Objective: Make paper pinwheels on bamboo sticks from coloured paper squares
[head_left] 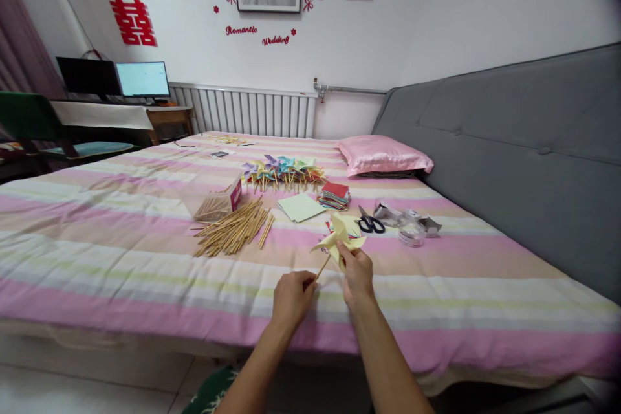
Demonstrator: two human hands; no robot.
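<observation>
Here we pinch the wooden stick (323,266) in our left hand (292,297) while our right hand (358,275) grips the yellow paper pinwheel (338,239), just beside the black scissors (370,224).

A striped bed (121,272) meets a grey headboard (524,162) under white walls (460,19).
</observation>
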